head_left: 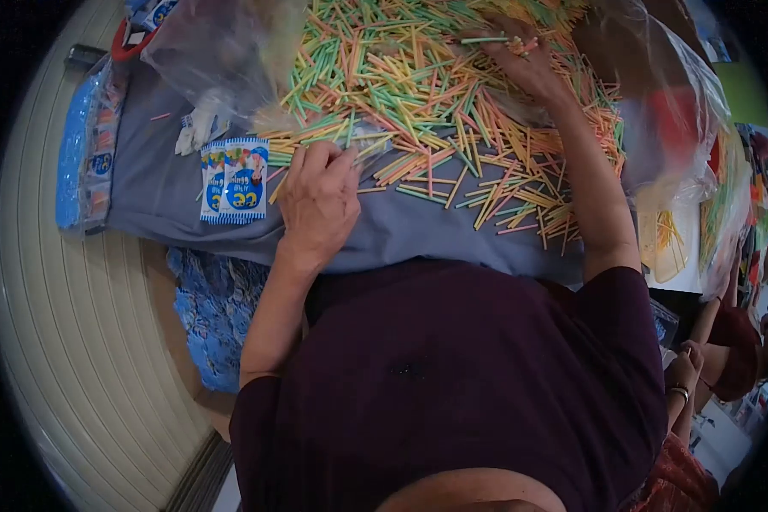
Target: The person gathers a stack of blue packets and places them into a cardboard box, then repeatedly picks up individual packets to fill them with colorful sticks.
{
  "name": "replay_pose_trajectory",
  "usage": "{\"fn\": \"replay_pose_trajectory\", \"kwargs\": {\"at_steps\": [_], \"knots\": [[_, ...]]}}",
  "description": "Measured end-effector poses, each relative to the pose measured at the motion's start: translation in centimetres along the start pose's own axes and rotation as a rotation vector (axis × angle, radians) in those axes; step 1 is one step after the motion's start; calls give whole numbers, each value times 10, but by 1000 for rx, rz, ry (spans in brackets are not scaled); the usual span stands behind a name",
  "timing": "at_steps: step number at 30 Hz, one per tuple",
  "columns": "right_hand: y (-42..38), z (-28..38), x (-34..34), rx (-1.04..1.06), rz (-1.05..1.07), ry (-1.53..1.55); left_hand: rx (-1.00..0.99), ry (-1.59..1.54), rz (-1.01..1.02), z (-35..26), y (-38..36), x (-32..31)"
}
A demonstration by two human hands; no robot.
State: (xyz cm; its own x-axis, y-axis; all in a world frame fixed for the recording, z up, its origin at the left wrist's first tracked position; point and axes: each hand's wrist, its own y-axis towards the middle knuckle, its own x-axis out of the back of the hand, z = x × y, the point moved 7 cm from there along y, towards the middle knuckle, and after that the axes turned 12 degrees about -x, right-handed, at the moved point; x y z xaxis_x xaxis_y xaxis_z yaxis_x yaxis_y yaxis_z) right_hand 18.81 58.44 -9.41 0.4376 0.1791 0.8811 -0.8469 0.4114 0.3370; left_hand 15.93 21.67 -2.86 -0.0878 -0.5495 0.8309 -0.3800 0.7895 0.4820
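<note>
A wide heap of thin sticks in green, yellow, orange and pink covers the far part of a grey cloth. Near the heap's front left edge, my left hand rests with its fingers bent together over some sticks; what its fingertips hold, if anything, is hidden. My right hand is over the far right part of the heap, fingers curled round several sticks whose ends show. Two printed packets with blue and white edges lie overlapping to the left of my left hand.
Clear plastic sheeting lies at the back left, more at the right. A blue plastic-wrapped pack is at the cloth's left edge. At the right stands a pale tray with sticks. Another person's hands show at the lower right.
</note>
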Motion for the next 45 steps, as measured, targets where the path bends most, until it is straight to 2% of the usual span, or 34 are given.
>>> {"fn": "replay_pose_trajectory", "kwargs": {"at_steps": [2,4,6,9,10,12,14,16,18,22,24,26,28,29,31,33,34,36,38,40,41,43,45], "knots": [[1,1,-1,-4,39,82,79,-187,-93,17,-4,-5],[3,3,2,-35,79,200,107,-187,-138,23,-1,-7],[6,5,5,-74,118,310,-31,-65,-208,14,1,-5],[11,10,13,-136,177,468,-115,48,-141,6,-4,-14],[12,15,18,-157,196,516,-108,54,-139,7,-4,-14],[5,27,37,-227,243,526,-93,-21,-285,7,-6,-5],[2,30,38,-295,289,536,-95,35,-250,4,-6,-6],[2,31,40,-274,269,530,-104,85,-217,-1,-3,-4],[1,30,40,-262,243,516,27,147,-23,3,2,-11],[2,26,41,-238,185,485,24,-15,-28,13,1,-9],[6,26,39,-196,180,503,22,-107,-115,16,-2,-5],[3,29,34,-161,176,517,-30,-59,-108,5,-4,-6],[-4,22,32,-442,25,464,-81,-14,-107,-4,-4,-5],[-3,14,30,-442,24,461,-35,-54,-94,-1,-3,-3],[6,25,23,-131,136,341,17,-88,-83,5,-4,-1],[8,21,18,-130,123,336,133,-236,-105,19,-5,-2],[8,20,19,-136,107,327,128,-237,-105,23,-7,-2],[7,17,25,-149,71,303,205,-446,-156,35,-10,-3],[3,18,31,-159,51,289,132,-387,-206,30,-5,5],[-4,21,40,-414,99,470,54,-323,-259,24,0,15],[-2,29,50,-413,84,467,114,-434,-303,28,2,15],[3,53,73,-266,107,1254,150,-554,-348,31,18,15],[0,59,88,-205,97,1222,145,-656,-321,25,42,9]]}}
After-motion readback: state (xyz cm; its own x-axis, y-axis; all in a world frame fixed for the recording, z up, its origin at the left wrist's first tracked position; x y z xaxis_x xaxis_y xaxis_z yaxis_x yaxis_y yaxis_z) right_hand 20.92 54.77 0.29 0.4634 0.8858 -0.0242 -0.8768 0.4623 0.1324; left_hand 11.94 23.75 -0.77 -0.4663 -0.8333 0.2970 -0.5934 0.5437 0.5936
